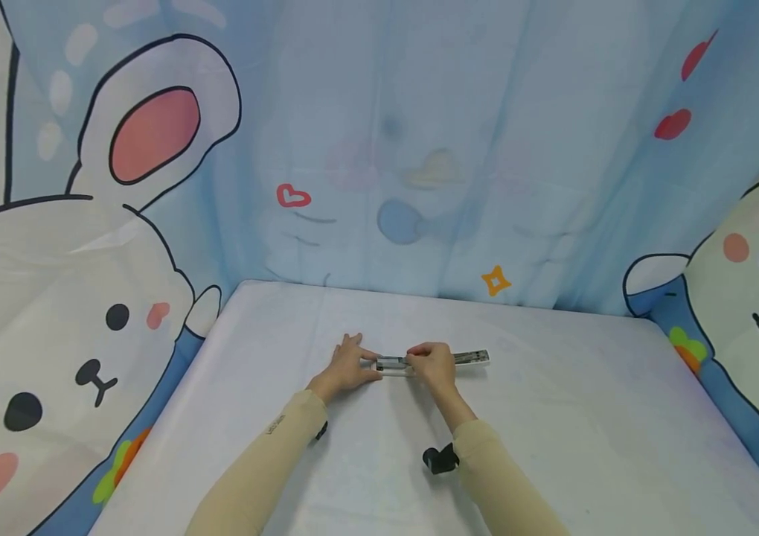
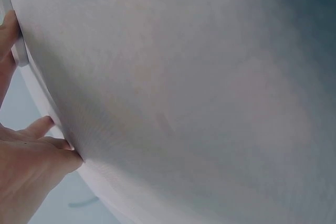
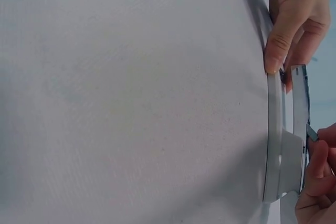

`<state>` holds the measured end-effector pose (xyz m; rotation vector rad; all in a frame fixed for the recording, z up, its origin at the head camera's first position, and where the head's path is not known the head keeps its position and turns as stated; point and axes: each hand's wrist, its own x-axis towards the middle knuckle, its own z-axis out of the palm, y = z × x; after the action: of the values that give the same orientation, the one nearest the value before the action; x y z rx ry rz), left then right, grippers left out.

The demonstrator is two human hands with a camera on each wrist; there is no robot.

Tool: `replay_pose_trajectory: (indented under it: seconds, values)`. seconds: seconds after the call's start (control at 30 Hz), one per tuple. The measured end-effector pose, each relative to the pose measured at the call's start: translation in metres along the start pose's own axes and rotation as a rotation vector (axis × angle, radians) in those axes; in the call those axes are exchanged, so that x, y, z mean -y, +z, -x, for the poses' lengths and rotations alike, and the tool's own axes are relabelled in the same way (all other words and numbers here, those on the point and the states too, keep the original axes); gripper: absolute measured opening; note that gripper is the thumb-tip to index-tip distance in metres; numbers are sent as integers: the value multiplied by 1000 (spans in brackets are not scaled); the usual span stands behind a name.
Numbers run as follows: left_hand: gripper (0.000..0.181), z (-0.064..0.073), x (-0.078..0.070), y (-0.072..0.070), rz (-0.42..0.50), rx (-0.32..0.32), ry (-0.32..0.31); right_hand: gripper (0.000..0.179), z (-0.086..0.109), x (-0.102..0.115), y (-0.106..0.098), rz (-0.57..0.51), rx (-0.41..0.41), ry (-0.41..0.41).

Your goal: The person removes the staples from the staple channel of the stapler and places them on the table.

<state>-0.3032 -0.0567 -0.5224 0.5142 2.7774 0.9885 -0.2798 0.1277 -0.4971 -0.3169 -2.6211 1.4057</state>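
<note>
A long, thin silver tool [image 1: 469, 358] lies on the white table [image 1: 553, 417], a little past the middle. My left hand [image 1: 347, 366] holds its left end, thumb and a finger on either side. In the right wrist view that thumb [image 3: 278, 45] presses against the tool's pale base [image 3: 273, 129]. My right hand [image 1: 431, 365] sits over the tool's middle. Its fingers [image 3: 317, 182] are curled and pinch a small dark part on the tool's upper metal strip [image 3: 298, 108]. In the left wrist view my left hand [image 2: 26, 177] rests on the tablecloth [image 2: 184, 103].
The white cloth-covered table runs wide on all sides of the hands. A blue cartoon curtain [image 1: 386, 149] hangs behind it and round both sides. A black wrist camera [image 1: 440, 458] is strapped under my right forearm.
</note>
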Motion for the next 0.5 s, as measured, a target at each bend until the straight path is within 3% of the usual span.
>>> replay_pose_trajectory:
  seconds: [0.3, 0.5]
  values:
    - [43, 1, -2, 1, -2, 1, -4, 10, 4, -4, -2, -58, -73, -61]
    - [44, 1, 0, 0, 3, 4, -4, 10, 7, -1, -5, -149, -96, -53]
